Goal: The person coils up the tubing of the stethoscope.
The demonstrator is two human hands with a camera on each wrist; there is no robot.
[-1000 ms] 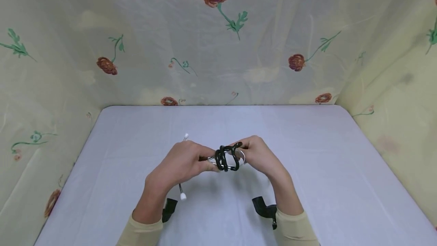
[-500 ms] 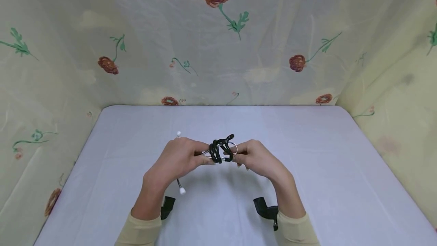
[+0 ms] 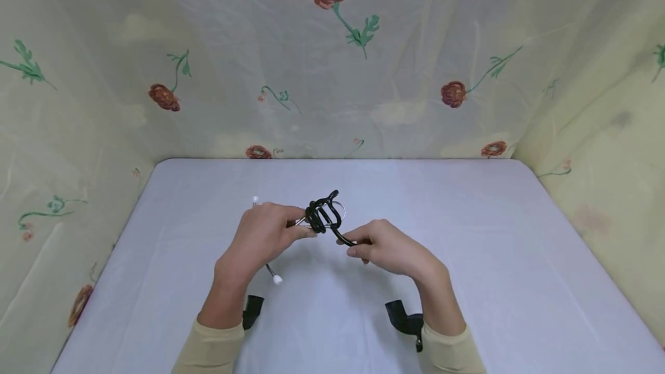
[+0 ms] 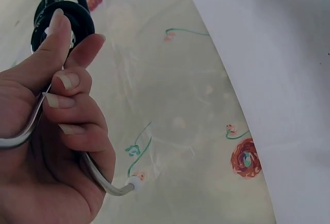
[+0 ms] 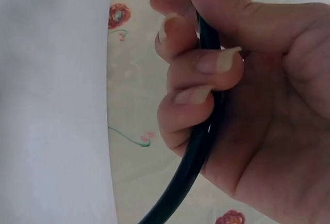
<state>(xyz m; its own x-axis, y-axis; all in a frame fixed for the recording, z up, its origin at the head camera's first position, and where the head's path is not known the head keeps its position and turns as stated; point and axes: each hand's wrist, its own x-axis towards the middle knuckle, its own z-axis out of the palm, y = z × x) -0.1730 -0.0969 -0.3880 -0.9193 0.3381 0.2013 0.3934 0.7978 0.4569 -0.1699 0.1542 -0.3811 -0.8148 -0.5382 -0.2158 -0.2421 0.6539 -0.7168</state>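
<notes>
Near the middle, the left hand (image 3: 262, 233) clasps a stethoscope (image 3: 317, 221) by its metal tubes (image 4: 98, 175), seemingly to steady the black coil (image 3: 313, 217), while the right hand (image 3: 387, 247) grips the loose tubing (image 5: 181, 180), probably against swinging; both are raised over the white surface (image 3: 467, 206).

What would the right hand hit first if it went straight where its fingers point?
The right hand would probably meet the coil of black tubing first, with the left hand just beyond; depth is hard to judge.

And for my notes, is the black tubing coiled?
Partly coiled: the black tubing loops at the left hand; a length runs through the right hand.
</notes>
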